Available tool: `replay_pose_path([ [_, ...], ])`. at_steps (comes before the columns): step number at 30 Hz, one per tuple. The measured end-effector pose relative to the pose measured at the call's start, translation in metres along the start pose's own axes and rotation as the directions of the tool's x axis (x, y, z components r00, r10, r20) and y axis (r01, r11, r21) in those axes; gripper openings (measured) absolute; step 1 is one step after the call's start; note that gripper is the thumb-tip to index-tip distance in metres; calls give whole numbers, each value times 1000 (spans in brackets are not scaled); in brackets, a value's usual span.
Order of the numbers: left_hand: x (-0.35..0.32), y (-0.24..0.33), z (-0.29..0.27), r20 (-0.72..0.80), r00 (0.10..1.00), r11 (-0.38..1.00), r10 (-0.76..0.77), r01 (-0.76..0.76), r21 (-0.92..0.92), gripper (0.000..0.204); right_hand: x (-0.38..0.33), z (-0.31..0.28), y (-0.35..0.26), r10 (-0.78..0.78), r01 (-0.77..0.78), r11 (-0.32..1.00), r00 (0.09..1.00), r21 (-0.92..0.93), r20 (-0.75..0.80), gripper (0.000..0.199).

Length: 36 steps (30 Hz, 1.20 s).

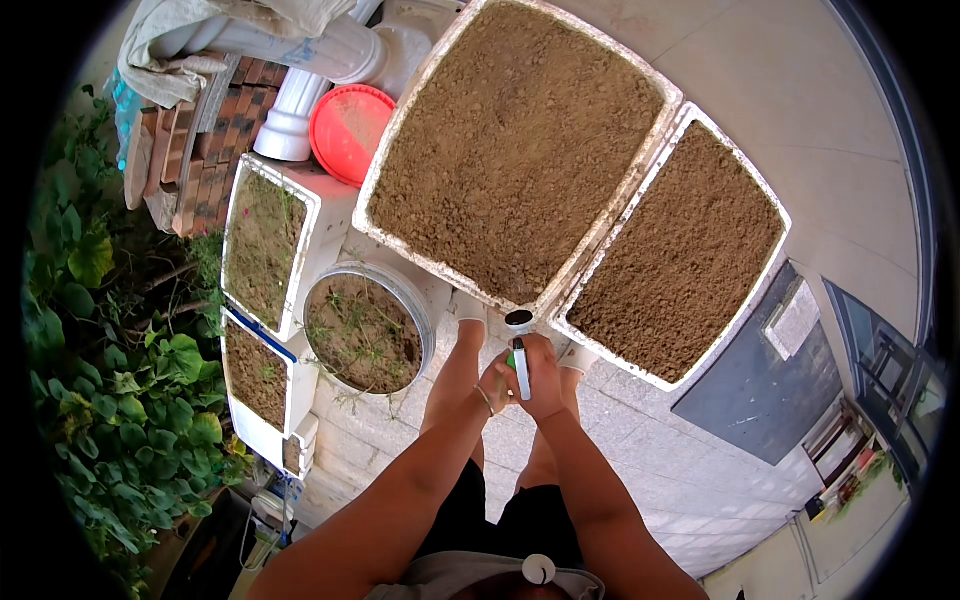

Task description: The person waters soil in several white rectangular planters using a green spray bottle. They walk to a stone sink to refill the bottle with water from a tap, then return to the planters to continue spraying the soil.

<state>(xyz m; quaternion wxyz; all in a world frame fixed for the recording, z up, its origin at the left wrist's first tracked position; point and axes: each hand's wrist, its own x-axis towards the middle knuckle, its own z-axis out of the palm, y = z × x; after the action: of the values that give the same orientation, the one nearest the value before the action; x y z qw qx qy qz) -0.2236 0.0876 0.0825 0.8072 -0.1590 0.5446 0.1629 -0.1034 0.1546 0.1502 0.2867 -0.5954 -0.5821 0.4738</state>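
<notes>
One white-and-green handheld tool [523,373] with a round black end is wrapped by the curled grip of the right hand [543,377]; the left hand [494,383] touches alongside, its grip too hidden to tell. Beyond stand two white-rimmed rectangular boxes [622,363] of brown soil [680,255].

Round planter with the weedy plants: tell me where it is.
In the head view, the round planter stands left of the left hand, between the smaller white boxes and the large soil-filled box.
</notes>
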Motion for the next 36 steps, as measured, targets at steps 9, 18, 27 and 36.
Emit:
replay_pose_path([
  [9, 7, -6, -4, 0, 1000, 1000, -8, 8, 27, 52, -5, 1, 2, -52, 53, 998, 998, 22, -26, 38],
  [18, 8, -26, 4, -1, 999, 999, 36, -36, -2, 40, -24, -8, 16, -35, 35, 999, 997, 0, 67, 41],
  [27, 22, -43, 2, -11, 999, 998, -49, 48, -52, 39, -37, -18, 20, -86, 89, 996, 988, -15, 130, 39],
  [36, 33, -65, -15, 47, 982, 969, -181, 170, 182, 37, -52, -29, 27, -74, 83, 996, 981, -41, 178, 36],
])
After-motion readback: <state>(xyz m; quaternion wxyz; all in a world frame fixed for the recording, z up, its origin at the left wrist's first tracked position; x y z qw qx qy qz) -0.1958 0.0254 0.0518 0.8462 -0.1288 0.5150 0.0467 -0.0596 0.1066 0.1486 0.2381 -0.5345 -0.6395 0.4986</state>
